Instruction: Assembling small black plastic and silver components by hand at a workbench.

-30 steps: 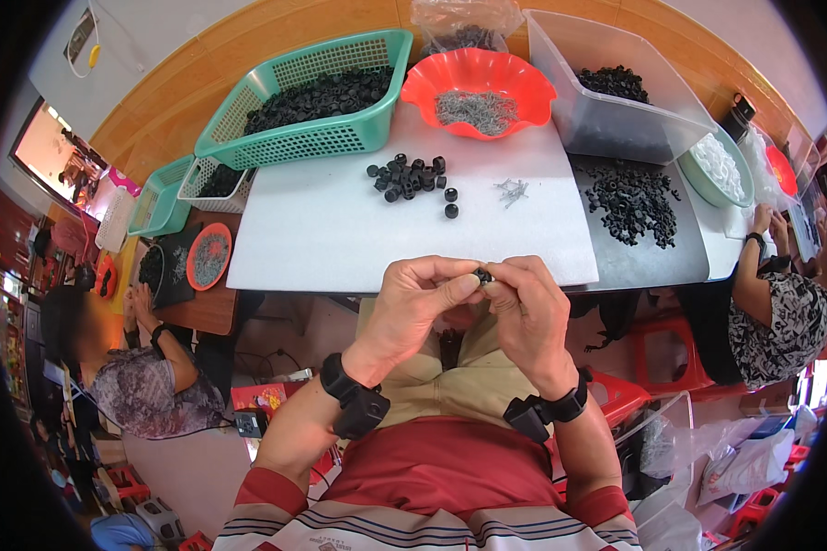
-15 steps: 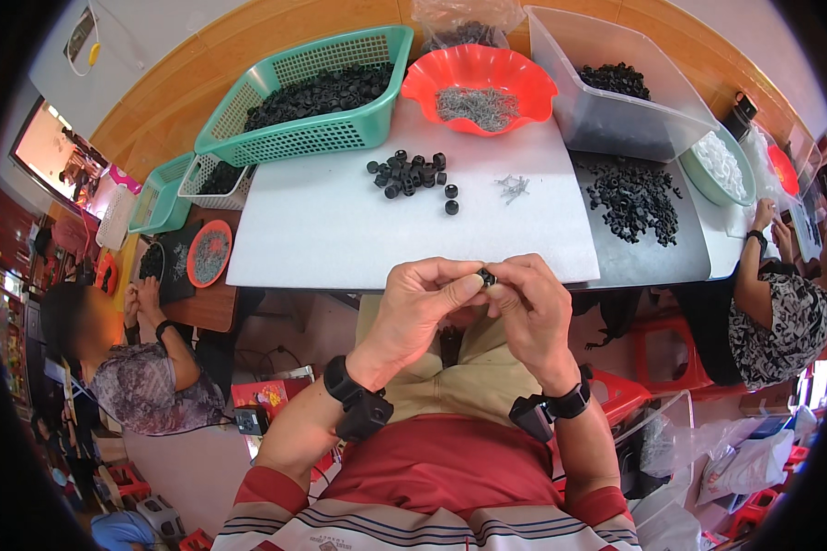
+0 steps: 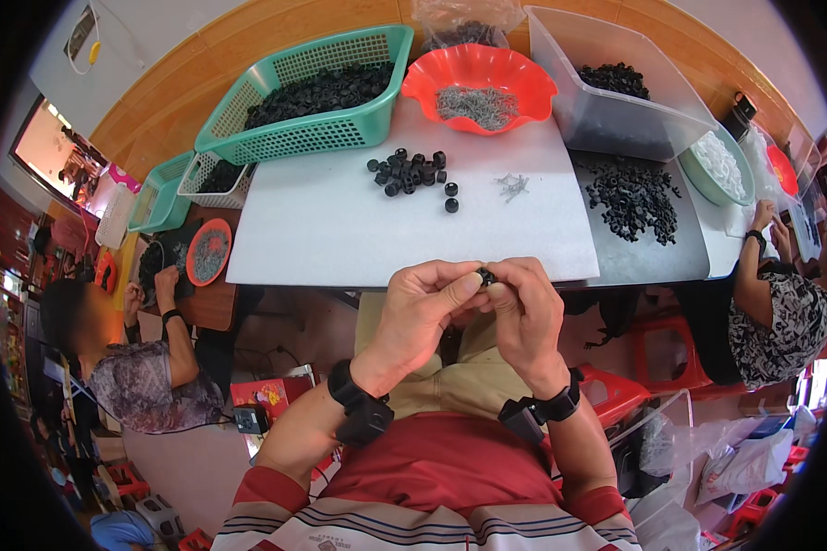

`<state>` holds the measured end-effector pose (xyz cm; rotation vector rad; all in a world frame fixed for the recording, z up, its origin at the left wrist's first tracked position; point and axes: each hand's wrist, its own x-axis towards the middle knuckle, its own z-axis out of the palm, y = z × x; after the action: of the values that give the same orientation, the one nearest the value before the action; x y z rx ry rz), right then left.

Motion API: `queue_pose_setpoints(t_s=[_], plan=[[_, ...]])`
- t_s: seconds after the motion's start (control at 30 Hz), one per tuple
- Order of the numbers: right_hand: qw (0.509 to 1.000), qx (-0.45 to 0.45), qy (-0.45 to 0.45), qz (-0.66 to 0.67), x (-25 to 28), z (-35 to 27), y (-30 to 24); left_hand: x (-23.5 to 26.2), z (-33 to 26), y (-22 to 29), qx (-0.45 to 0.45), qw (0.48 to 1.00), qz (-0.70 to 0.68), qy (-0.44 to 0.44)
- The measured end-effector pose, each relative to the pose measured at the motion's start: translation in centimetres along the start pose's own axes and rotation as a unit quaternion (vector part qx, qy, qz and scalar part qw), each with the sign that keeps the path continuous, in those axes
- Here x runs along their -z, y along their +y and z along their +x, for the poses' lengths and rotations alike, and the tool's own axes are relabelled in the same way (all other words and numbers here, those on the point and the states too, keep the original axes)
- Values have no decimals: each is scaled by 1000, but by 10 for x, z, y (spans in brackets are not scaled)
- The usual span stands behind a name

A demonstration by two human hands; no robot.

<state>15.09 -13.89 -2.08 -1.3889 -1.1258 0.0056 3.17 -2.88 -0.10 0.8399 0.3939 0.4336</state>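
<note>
Two-handed grip on small black part (image 3: 485,275), just off white board edge (image 3: 340,275)

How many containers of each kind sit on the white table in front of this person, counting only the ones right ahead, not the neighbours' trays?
Green mesh basket of black parts: 1
Red scalloped bowl of small metal pins: 1
Clear plastic tub with black parts: 1
Total: 3

Both hands, left hand and right hand, pinch one small black part over the table's near edge.

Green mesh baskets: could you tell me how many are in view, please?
2: a large green basket of black parts at the white table's back left, and a smaller green basket further left. Others may be hidden.
</note>
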Motion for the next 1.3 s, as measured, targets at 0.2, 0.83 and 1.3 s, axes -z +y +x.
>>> queue_pose_setpoints(t_s=[0.2, 0.83, 1.3], plan=[[998, 26, -24, -52, 2, 4, -4, -2, 0, 1, -3, 999, -30, -9], [993, 62, 42, -90, -6, -1, 2, -2, -1, -7, -17, 999, -29, 25], [992, 76, 28, -101, -4, -2, 1, 0, -2, -9, -17, 999, -29, 20]])
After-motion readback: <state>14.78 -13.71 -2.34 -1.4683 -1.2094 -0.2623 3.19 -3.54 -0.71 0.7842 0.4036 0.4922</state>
